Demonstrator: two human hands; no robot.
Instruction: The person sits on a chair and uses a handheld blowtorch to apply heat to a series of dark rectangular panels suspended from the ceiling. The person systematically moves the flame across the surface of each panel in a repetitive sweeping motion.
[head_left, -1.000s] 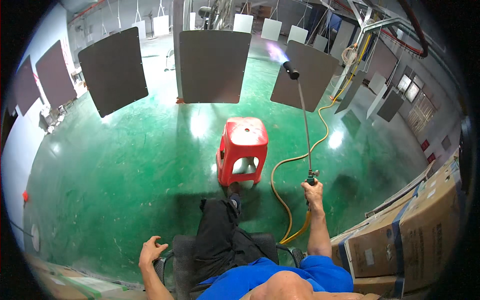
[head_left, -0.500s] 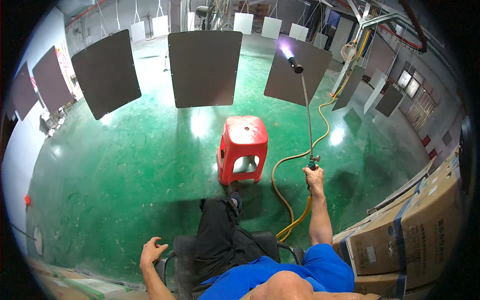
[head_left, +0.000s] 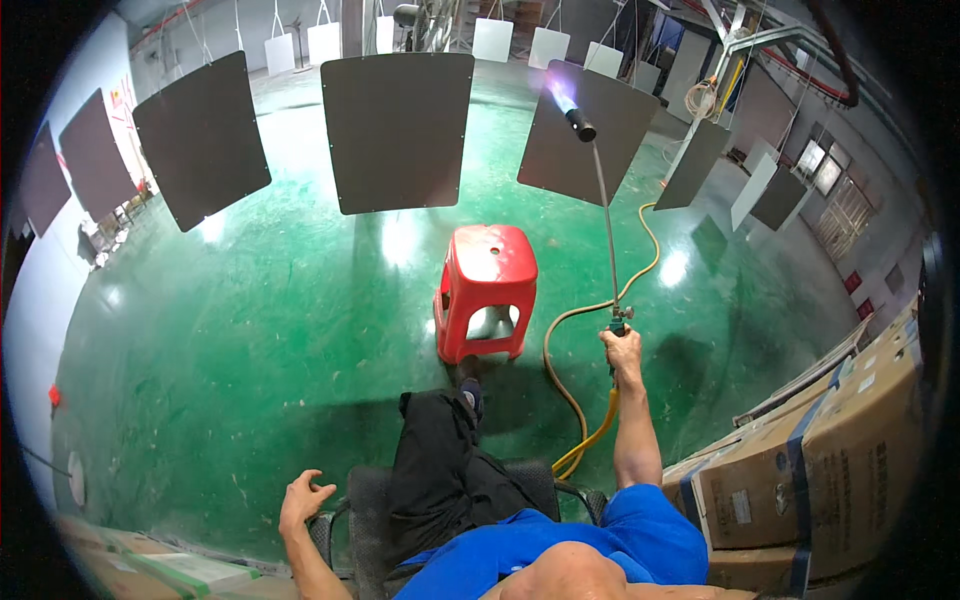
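My right hand point(head_left: 622, 352) is wrapped round the handle of a long gas torch point(head_left: 606, 210), arm stretched forward. From the torch's black nozzle a bluish-purple flame points up and left, in front of a dark hanging panel point(head_left: 625, 125). A yellow-brown hose point(head_left: 600, 432) runs from the handle down past the chair. My left hand point(head_left: 303, 497) rests by the armrest of the chair point(head_left: 365, 520), fingers apart and holding nothing. Two more dark panels hang ahead, one in the middle point(head_left: 398, 135) and one to its left point(head_left: 205, 145).
A red plastic stool point(head_left: 492, 262) stands on the green floor in front of my foot. Cardboard boxes point(head_left: 750, 500) are stacked at the right. More panels hang along both sides, with white panels point(head_left: 492, 40) at the back. The hose loops across the floor.
The torch has swung slightly left and its flame has moved left and a little up over the panel. The hanging panels have shifted slightly in view. My left hand has barely moved.
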